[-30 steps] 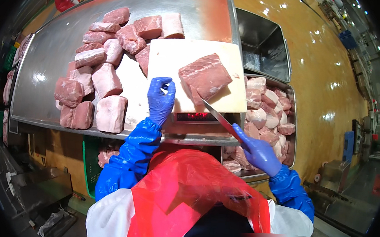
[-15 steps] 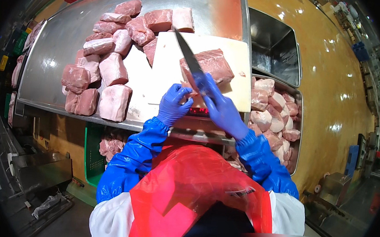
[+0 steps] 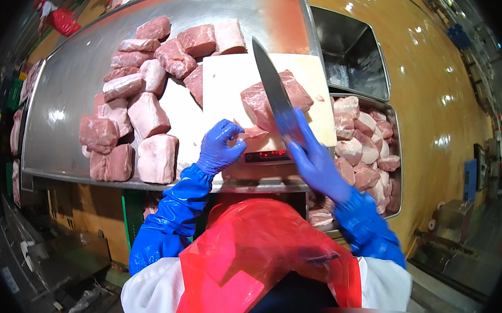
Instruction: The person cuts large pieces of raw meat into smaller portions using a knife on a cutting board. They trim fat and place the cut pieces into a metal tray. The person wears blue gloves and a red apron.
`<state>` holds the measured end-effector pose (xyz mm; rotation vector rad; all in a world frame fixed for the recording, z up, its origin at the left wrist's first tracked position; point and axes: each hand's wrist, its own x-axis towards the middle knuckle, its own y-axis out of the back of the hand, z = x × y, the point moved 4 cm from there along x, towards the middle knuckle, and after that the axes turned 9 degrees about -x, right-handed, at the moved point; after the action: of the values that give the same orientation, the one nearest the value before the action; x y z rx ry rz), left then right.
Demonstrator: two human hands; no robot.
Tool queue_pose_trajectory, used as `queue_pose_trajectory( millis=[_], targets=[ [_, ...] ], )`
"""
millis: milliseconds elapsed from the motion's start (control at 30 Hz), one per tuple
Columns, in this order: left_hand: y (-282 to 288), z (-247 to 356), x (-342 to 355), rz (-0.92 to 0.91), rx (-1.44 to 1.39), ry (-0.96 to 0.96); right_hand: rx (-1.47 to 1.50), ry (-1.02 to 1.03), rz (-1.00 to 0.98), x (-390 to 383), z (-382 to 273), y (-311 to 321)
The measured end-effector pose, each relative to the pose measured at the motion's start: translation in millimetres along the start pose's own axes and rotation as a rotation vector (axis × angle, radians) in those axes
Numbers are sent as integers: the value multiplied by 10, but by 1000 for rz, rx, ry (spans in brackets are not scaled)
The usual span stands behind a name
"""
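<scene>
Knife (image 3: 272, 88), clamped in right hand (image 3: 320, 168), is shifting rightward over pork block (image 3: 257, 104).
Left hand (image 3: 221, 147) is pinching meat strip (image 3: 256, 132); block likely heavy, slippery: grip its sides.

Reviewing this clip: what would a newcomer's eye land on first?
Probably the long knife in the right hand, its blade slanting over a large raw meat chunk on the white cutting board. Next, the raw meat blocks clustered on the steel table left of the board, then the bright red apron below.
</scene>
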<state>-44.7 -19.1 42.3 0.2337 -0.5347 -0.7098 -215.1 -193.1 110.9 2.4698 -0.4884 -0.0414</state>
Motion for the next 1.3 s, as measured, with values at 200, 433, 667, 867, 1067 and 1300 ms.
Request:
queue_pose_trajectory(
  millis=[200,433,667,867,1067,1300],
  targets=[
    [84,-217,136,-17,8,30,-298,-178,-195,-72,152,-348],
    [65,-444,384,-58,-444,567,-541,-122,-392,-965,-37,454],
    [-241,-644,543,123,-474,460,305,-290,-13,-142,-75,174],
    [-244,-578,459,130,-518,336,-103,-148,-4,1161,-26,-542],
    [-119,-698,391,101,-491,339,-562,-342,-427,59,-550,-466],
    [-197,-628,557,37,-457,109,-686,-63,-85,455,-130,-819]
  ],
)
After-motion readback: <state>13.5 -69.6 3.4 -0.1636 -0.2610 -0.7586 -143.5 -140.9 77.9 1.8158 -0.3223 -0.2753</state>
